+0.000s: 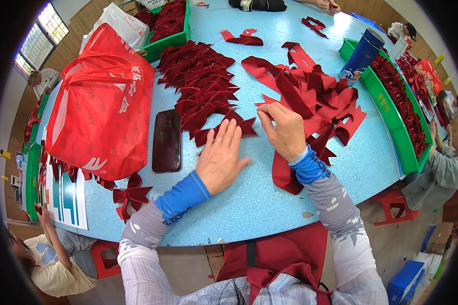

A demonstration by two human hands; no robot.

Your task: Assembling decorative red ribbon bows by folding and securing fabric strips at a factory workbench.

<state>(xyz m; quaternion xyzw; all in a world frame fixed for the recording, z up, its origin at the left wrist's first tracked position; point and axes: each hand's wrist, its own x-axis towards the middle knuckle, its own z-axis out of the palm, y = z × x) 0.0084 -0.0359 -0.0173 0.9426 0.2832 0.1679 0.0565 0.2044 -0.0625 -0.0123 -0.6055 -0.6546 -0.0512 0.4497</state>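
Observation:
My left hand (220, 158) lies with its fingers stretched out over the nearest dark red bow (247, 127), at the near end of a long row of overlapping velvet bows (196, 76). My right hand (284, 133) is just to its right, above the table, with thumb and fingertips pinched together. Whatever those fingertips hold, if anything, is too small to make out. Beside and beyond the right hand spreads a loose pile of cut red ribbon strips (315, 94), dark velvet on one face and brighter red on the other. One strip curls under my right wrist.
Left of the bows lie a dark phone (166, 141) and a bulky red bag (102, 112). Green trays of bows stand at the back left (169, 39) and right (389, 109), with a blue tumbler (362, 53) by the right one. Other people sit around the light-blue table (229, 213).

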